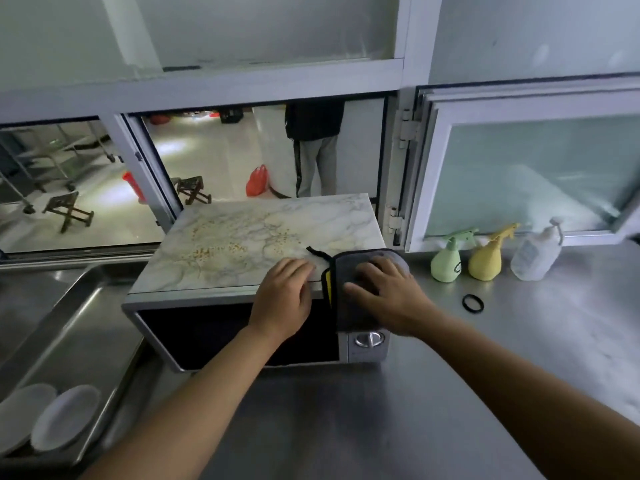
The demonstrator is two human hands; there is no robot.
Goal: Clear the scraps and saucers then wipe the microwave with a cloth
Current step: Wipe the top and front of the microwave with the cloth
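Observation:
The microwave [214, 337] stands on a steel counter, its marble-patterned top [311, 220] strewn with yellowish scraps [221, 244]. A grey cloth [349, 306] with a yellow edge lies over the top's front right corner and hangs down the front. My right hand [384, 292] presses flat on the cloth with spread fingers. My left hand [284, 292] rests on the top's front edge just left of the cloth, fingers slightly bent. Two white saucers [45, 417] lie in the sink at the lower left.
The steel sink [69, 306] is left of the microwave. A green spray bottle [446, 261], a yellow spray bottle [488, 258] and a clear bottle [535, 254] stand at the right by the window. A black ring [472, 303] lies on the counter [346, 427]. A person [315, 147] stands beyond the open hatch.

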